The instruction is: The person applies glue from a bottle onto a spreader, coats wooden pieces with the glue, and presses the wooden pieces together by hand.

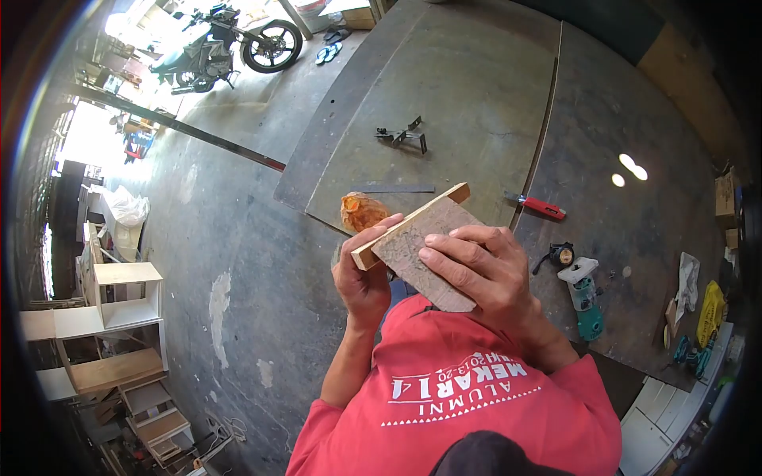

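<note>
Centre frame: left hand [363, 274] grips wood strip [421, 215]; right hand [490, 266] clasps rough slab [406, 247], apparently against it. Step looks like working slab on strip; next move likely calls for steady hold, even contact.

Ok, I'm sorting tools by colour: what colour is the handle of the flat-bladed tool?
The handle is red, best seen in the head view.

The hands [496, 266] hold a wooden strip [409, 219] beside a board [405, 252] (its face rough).
</note>
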The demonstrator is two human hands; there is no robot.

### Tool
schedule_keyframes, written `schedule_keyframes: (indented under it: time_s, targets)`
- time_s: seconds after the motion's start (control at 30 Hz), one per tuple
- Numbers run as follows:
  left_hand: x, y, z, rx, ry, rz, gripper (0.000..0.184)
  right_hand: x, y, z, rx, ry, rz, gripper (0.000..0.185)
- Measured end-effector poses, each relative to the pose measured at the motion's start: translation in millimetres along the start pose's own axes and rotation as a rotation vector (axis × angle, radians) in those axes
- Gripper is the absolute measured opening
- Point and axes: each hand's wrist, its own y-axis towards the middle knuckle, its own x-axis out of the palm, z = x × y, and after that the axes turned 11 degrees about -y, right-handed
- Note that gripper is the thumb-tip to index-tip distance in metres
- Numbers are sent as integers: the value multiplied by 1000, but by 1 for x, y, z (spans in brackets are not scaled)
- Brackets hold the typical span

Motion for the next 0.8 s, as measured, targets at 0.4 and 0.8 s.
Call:
schedule_keyframes:
  time_s: [0.4, 0.8]
  targets:
    - [-5, 3, 3, 21, 158, -16, 20, 2, 3, 5, 17, 158, -37, 43]
    - [-4, 3, 1, -15, 159, 15, 24, -13, -2, 20, 5, 248, -135, 38]
